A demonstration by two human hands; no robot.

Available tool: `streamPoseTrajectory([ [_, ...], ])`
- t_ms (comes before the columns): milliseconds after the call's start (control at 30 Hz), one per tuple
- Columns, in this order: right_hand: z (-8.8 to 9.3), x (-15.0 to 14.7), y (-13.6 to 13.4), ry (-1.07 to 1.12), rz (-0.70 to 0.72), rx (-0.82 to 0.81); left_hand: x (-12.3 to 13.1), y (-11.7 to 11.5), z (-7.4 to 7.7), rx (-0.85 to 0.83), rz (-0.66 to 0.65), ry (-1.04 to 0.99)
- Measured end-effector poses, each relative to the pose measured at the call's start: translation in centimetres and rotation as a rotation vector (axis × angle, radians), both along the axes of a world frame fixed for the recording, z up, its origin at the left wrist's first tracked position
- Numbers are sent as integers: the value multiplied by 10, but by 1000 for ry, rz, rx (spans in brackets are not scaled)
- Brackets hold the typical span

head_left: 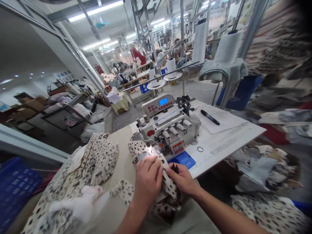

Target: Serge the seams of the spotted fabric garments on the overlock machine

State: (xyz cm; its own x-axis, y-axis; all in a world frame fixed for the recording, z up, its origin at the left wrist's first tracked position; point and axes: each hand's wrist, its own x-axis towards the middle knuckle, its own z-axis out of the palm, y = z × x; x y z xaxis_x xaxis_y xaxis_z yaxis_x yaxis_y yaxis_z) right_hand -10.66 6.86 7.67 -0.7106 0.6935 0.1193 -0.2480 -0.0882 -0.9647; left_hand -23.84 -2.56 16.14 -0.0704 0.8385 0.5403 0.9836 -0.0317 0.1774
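Two hands in view, both closed in narrow grips. The left hand [147,182] curls over a strip of cream fabric with black spots [169,182], just in front of the needle area of one white overlock sewing machine [168,130]. The right hand [181,180] pinches the same strip beside the left. One small black pointed item [175,168] shows at the right hand's fingers, too small to identify. The strip runs from the hands up to the machine's lit needle area.

The machine has one blue-lit digital display [163,101] and four white cylindrical knobs [173,130] in a row. It stands on one long white-topped sewing table [226,143]. Also on the table: one rectangular blue pad [185,160] just beside the machine, one thin black ring [200,149], one white sheet of paper [219,118], and one black marker pen [210,117] lying on that sheet.

One large heap of the same spotted cloth [95,159] lies left of the hands. A second mixed heap of cloth [263,169] sits on the floor to the right. Four white thread cones [227,47] stand beyond the table. One blue plastic crate [14,191] sits at lower left.
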Motion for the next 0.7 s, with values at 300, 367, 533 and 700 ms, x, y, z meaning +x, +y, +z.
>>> streamPoseTrajectory([
  [300,0,-5,-3,-39,-49,93,-7,-2,2,-4,40,37],
  [367,-1,-6,-2,-39,-63,122,-5,-2,1,35,47,49],
  [533,-3,-4,-3,-44,-84,162,2,-4,0,62,-29,30],
  [700,-1,-4,-3,-38,-73,155,4,-6,0,44,-64,18],
])
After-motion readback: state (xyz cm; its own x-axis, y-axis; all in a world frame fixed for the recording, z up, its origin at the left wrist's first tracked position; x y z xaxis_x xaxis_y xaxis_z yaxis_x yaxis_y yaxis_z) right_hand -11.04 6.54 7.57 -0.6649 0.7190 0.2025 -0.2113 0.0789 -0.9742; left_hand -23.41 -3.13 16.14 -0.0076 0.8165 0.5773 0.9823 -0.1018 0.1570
